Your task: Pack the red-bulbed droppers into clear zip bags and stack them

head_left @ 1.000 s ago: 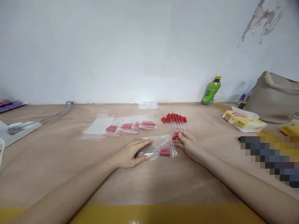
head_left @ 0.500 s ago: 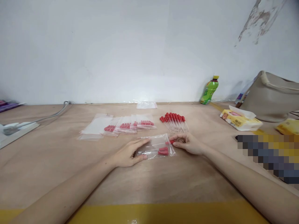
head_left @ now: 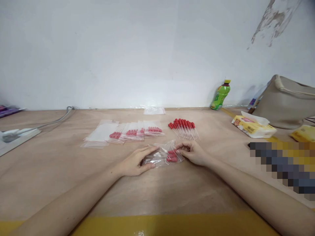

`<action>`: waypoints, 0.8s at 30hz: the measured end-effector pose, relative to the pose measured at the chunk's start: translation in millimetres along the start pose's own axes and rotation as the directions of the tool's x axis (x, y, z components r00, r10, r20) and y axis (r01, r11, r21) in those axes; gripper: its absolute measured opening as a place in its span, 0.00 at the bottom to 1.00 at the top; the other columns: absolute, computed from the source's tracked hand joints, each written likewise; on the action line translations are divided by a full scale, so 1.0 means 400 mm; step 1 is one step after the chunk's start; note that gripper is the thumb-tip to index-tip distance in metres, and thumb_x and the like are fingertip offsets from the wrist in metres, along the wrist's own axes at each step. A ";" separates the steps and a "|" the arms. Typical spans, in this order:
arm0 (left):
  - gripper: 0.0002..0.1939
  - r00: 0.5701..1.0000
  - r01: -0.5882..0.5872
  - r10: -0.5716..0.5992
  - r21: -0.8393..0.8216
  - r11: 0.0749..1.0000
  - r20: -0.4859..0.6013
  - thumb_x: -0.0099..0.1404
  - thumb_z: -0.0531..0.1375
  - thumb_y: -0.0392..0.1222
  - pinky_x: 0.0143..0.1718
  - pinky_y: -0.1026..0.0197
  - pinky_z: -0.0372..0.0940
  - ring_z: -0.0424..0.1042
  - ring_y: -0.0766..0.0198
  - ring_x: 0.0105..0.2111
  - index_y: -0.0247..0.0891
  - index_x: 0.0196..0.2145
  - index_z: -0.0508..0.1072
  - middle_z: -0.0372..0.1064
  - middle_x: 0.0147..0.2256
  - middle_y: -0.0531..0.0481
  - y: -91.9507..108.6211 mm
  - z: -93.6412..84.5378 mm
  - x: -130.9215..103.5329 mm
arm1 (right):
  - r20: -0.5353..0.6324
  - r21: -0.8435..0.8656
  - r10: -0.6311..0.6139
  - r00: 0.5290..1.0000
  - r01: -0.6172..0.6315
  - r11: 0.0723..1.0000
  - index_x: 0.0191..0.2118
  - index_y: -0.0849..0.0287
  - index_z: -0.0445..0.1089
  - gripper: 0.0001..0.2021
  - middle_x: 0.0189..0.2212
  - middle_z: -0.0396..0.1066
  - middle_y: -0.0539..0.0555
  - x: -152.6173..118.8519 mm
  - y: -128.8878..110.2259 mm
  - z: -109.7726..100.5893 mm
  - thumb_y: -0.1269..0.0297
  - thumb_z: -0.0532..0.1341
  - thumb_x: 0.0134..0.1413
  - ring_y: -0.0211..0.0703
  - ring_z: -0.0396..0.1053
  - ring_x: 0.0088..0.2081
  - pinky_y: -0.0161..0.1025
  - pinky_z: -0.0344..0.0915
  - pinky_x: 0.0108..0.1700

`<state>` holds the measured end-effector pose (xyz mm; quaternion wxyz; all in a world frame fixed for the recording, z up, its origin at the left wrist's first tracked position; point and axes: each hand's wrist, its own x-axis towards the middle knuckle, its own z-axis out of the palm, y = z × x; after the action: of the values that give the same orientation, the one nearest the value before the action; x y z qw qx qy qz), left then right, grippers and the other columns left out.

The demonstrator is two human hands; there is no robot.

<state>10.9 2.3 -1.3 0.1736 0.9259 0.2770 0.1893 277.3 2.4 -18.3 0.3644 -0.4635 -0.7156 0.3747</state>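
A clear zip bag [head_left: 157, 158] lies on the table between my hands, with red-bulbed droppers [head_left: 171, 159] inside, bulbs toward its right end. My left hand [head_left: 136, 161] holds the bag's left end, thumb on the lower edge and fingers along the upper edge. My right hand [head_left: 193, 152] is closed in a pinch at the bag's right end, on the red bulb of a dropper [head_left: 173, 152] that lies mostly within the bag. Its fingertips partly hide the bulb's end. Beyond them, loose droppers [head_left: 183, 126] lie fanned out, red bulbs away from me.
Filled bags [head_left: 133, 132] overlap in a row behind my left hand, beside flat bags [head_left: 102, 132]. Another bag [head_left: 154, 111] lies by the wall. At right are a green bottle [head_left: 220, 95], a tissue pack [head_left: 253, 127] and a beige handbag [head_left: 285, 101]; at left, a power strip [head_left: 21, 133].
My right hand has moved slightly left, and the dropper it pinches has gone further into the bag. The bag's film has crumpled. My left hand has stayed in place.
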 end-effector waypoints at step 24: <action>0.24 0.998 -0.014 0.013 0.007 1.000 0.055 0.64 0.55 0.46 0.57 0.51 0.51 0.52 0.57 0.58 0.44 0.57 0.58 0.50 0.59 0.48 -0.012 0.005 0.002 | -0.002 0.372 0.318 0.948 -0.294 0.880 0.46 0.58 0.53 0.31 0.17 0.61 0.40 0.006 -0.020 -0.014 0.63 0.66 0.33 0.27 0.48 0.12 0.29 0.43 0.15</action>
<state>10.0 6.2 -4.9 0.1767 0.9332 0.2666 0.1638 278.2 3.7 -8.5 0.4034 -0.5058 -0.5387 0.5397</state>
